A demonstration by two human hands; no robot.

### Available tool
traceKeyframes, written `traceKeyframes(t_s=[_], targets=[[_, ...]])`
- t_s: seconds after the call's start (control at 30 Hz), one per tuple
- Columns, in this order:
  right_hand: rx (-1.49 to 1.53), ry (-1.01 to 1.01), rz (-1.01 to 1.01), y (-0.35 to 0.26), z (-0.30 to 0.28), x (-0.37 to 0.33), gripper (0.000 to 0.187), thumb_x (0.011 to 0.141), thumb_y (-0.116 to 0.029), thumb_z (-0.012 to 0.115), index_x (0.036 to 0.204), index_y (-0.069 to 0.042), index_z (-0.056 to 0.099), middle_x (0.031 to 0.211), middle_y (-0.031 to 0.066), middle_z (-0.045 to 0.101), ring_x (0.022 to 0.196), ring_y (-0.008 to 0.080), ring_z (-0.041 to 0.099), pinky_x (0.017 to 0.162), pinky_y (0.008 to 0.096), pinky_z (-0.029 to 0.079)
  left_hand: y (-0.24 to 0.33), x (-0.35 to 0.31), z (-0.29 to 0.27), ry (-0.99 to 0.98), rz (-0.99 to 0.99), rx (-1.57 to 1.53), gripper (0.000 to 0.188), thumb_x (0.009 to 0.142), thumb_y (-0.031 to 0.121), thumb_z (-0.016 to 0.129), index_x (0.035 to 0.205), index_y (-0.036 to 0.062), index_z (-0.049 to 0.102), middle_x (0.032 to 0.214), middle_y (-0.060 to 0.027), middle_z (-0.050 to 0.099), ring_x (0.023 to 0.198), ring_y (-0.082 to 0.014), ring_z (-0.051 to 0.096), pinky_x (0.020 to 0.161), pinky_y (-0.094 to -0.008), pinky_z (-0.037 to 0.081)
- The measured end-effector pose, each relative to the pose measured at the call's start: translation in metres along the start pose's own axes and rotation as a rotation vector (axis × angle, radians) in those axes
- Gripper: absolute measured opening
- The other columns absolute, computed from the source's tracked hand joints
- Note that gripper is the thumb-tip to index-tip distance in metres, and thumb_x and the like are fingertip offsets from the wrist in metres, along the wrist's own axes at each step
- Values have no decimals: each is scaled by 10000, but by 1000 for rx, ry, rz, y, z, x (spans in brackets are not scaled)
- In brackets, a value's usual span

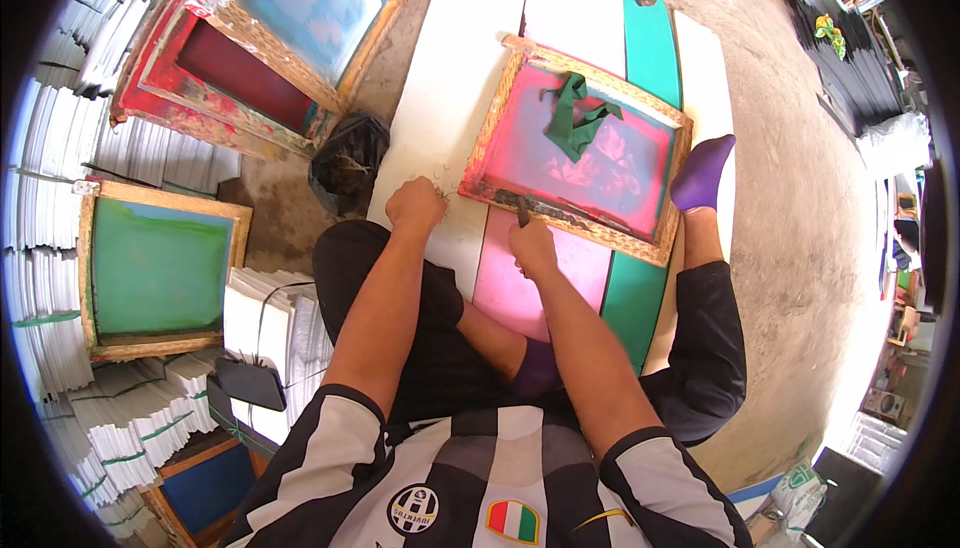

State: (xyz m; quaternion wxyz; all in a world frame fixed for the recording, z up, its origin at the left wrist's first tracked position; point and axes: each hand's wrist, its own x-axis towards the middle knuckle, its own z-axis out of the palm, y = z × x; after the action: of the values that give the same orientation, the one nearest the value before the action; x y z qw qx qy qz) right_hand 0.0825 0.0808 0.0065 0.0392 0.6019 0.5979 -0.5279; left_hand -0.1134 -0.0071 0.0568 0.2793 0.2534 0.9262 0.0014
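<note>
A wooden screen-printing frame with a pink-stained mesh lies tilted on the boards before me. My right hand is closed round a slim dark tool, whose upper end meets the frame's near edge. I cannot make out the tool's kind. Left of the frame, my left hand is closed low over a white board; anything inside it is hidden. Tiny thin curled bits lie beside that fist. A crumpled dark green cloth strip rests on the mesh.
My purple-socked foot is against the frame's right side. A black plastic bag sits left of the boards. More printing frames and tied stacks of white sheets crowd the left. Concrete floor lies to the right.
</note>
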Motion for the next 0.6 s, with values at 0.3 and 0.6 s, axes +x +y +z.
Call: traceKeyframes(t_s=[0.3, 0.6], targets=[[-263, 231, -157, 11, 22, -14, 390, 901, -295, 543, 1085, 22, 677, 988, 287, 713, 952, 465, 696, 874, 543, 546, -9, -2, -1, 44, -22, -41, 435, 830, 432, 775, 1074, 73, 750, 1068, -162, 746, 1033, -345, 712, 843, -452, 566], [-262, 139, -333, 25, 21, -39, 305, 899, -265, 567, 1023, -6, 670, 916, 301, 696, 886, 480, 685, 810, 560, 540, -1, -14, 30, 154, 826, -344, 266, 833, 247, 730, 1091, 194, 761, 1045, -62, 739, 965, -288, 697, 838, -416, 552]])
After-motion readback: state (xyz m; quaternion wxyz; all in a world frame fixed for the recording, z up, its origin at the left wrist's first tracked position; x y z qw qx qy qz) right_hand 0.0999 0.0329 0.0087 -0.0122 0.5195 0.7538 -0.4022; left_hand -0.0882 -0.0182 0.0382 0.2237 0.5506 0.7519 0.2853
